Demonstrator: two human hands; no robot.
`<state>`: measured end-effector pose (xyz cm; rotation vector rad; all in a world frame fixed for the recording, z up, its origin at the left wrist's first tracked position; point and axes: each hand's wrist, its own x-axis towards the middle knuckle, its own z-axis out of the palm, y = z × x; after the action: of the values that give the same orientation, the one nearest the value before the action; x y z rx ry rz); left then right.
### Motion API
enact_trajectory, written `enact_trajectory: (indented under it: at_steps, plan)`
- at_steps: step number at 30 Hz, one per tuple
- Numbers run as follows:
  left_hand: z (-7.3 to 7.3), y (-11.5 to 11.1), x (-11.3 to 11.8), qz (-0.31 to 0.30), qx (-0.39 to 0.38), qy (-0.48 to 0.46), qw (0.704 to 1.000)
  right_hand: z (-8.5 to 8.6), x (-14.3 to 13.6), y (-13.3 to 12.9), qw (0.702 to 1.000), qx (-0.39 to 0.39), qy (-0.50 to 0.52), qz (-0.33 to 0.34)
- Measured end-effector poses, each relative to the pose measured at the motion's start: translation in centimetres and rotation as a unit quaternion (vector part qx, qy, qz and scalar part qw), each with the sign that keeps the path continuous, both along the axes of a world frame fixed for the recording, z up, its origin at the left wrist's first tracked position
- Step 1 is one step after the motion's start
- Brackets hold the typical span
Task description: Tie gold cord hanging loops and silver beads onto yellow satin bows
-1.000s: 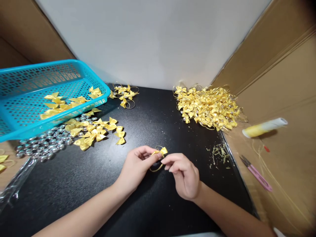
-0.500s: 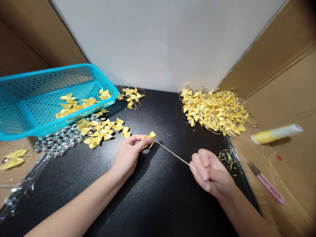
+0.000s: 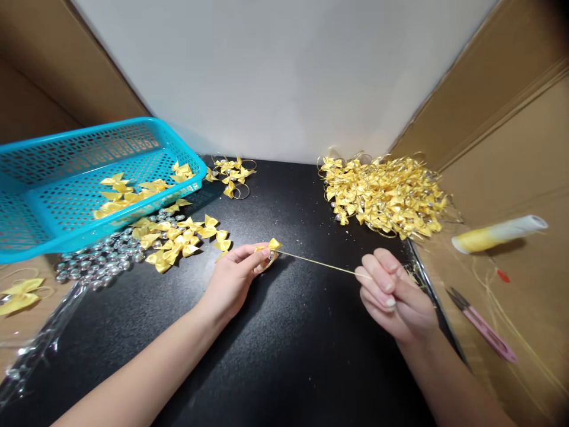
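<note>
My left hand (image 3: 233, 276) is clamped, thumb against forefinger, on a yellow bow (image 3: 275, 244); a silver bead (image 3: 271, 255) shows just at the fingertips, below the bow. My right hand (image 3: 398, 293) has its fingers curled together on a thin thread (image 3: 317, 262), which runs straight from the bow across to that hand, above the black table (image 3: 267, 367). The exact point of hold on the thread is hidden inside the right fingers.

Assessment of the pull: the line appears taut and without slack, which I judge sound. Good practice here is for the left pinch to sit close to where the thread meets the bow, so that the load falls there and the ribbon wings are not crushed. The right hand should draw steadily, in line with the thread; a jerk could snap it or twist the bead off centre. Whether a knot is seated under my left fingertips, I cannot tell.

Surroundings: loose bows (image 3: 178, 243) and silver beads (image 3: 104, 261) lie left of my left grip, beside the blue basket (image 3: 202, 178). A heap of looped bows (image 3: 386, 196) lies beyond my right hand, with pink-handled snips (image 3: 484, 329) to its right.
</note>
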<state>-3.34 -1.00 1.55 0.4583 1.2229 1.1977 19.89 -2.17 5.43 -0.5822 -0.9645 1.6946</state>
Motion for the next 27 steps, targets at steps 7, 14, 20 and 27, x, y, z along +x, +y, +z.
enact_trajectory:
  at_steps: [7,14,20,27]
  plan:
    - [0.1,0.5,-0.3,0.008,-0.029,-0.047,0.998,-0.1,0.5,0.0,0.999,-0.024,0.034,0.013]
    - [0.1,0.5,-0.3,0.005,-0.035,-0.039,0.999,0.8,1.8,0.2,0.997,-0.025,0.03,-0.065]
    - [0.0,0.5,-0.3,0.003,-0.039,-0.038,0.999,1.2,2.7,0.8,0.987,-0.042,0.069,-0.136]
    - [-0.1,0.2,-0.2,-0.007,-0.031,-0.022,0.999,0.9,3.2,1.4,0.981,-0.037,0.064,-0.178]
